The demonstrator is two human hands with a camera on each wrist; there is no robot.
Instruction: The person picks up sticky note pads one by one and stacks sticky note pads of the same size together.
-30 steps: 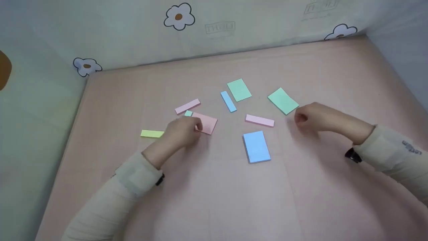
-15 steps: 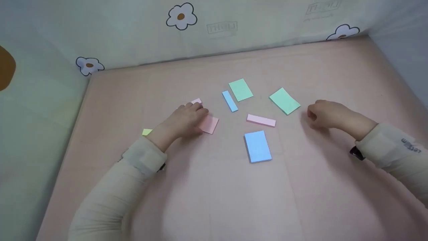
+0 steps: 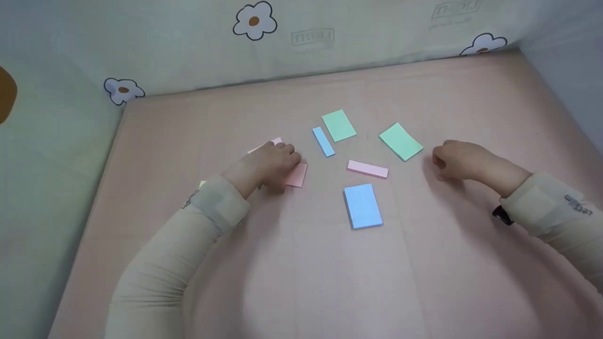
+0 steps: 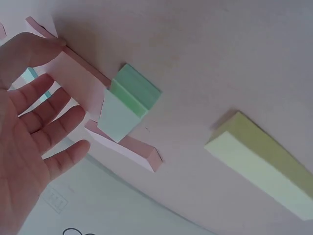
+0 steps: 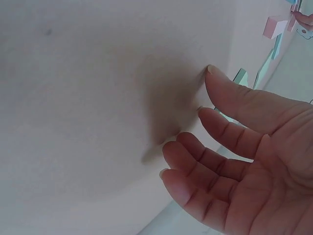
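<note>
My left hand (image 3: 275,165) is over a salmon-pink sticky-note pad (image 3: 296,177), hiding most of it in the head view. In the left wrist view the thumb (image 4: 49,48) lies right at the pad's long edge, the other fingers loosely bent and spread on its far side. A small mint-green note block (image 4: 129,98) overlaps the pad's end there. Beside it lie a pink strip pad (image 4: 128,149) and a yellow strip pad (image 4: 264,161). My right hand (image 3: 459,160) holds nothing, fingers loosely curled low over the cloth, right of a green pad (image 3: 401,141).
Another green pad (image 3: 339,125) lies farther back, with a blue strip pad (image 3: 323,141) beside it. A second pink strip pad (image 3: 368,169) is above a thick blue pad (image 3: 363,206). Flower-printed white fabric (image 3: 188,47) rises behind the pink cloth (image 3: 348,282).
My left hand has moved up and right over the salmon-pink pad, its forearm swinging over the yellow strip. The right hand shifted slightly right, then stayed. The pads keep their places.
</note>
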